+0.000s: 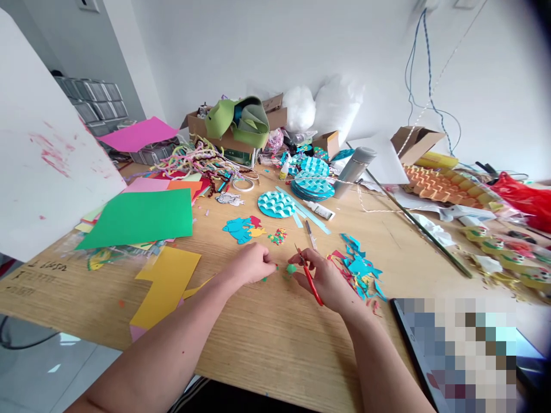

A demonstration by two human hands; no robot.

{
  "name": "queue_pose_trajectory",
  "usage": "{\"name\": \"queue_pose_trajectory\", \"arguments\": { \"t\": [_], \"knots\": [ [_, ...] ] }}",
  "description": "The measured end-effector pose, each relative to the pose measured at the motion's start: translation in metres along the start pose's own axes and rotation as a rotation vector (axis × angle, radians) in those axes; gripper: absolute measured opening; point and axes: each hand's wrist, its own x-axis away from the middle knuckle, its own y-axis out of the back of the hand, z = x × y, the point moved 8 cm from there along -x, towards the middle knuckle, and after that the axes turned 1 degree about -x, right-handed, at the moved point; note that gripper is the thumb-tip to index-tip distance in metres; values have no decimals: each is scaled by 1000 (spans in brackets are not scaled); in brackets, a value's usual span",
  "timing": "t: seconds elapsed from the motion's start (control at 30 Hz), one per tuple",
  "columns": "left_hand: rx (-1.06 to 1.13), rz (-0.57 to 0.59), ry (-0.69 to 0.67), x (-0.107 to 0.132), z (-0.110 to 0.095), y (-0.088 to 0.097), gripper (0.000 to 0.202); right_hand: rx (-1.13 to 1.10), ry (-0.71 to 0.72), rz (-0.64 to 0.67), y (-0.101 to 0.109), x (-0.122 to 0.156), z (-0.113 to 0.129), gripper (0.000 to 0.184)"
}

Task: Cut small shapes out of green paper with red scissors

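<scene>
My right hand (322, 278) holds a pair of scissors (310, 282) with red handles, its blades pointing away from me. A small green paper piece (291, 268) is just left of its fingertips; I cannot tell whether they touch it. My left hand (253, 264) is closed in a pinch low over the table, and anything in its fingertips is too small to name. Beyond the hands are a little pile of coloured paper bits (278, 236) and blue, red and yellow fish cutouts (239, 229). Blue, red and yellow paper scraps (359, 267) lie right of my right hand.
Green (146, 215) and yellow (167, 281) paper sheets lie left. Farther back are a wavy-patterned blue disc (276, 205), a glue bottle (319, 210), a craft knife (310, 235) and a steel flask (355, 169). A tablet (413, 344) sits front right; a green stick (422, 229) crosses behind it.
</scene>
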Motion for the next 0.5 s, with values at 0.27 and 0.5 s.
{"name": "queue_pose_trajectory", "arguments": {
  "t": [0.27, 0.5],
  "knots": [
    [-279, -85, -24, 2, 0, 14, 21, 228, 13, -128, -14, -2, 2, 11],
    [-292, -121, 1, 2, -1, 19, 23, 241, -5, -162, -14, -2, -3, 9]
  ]
}}
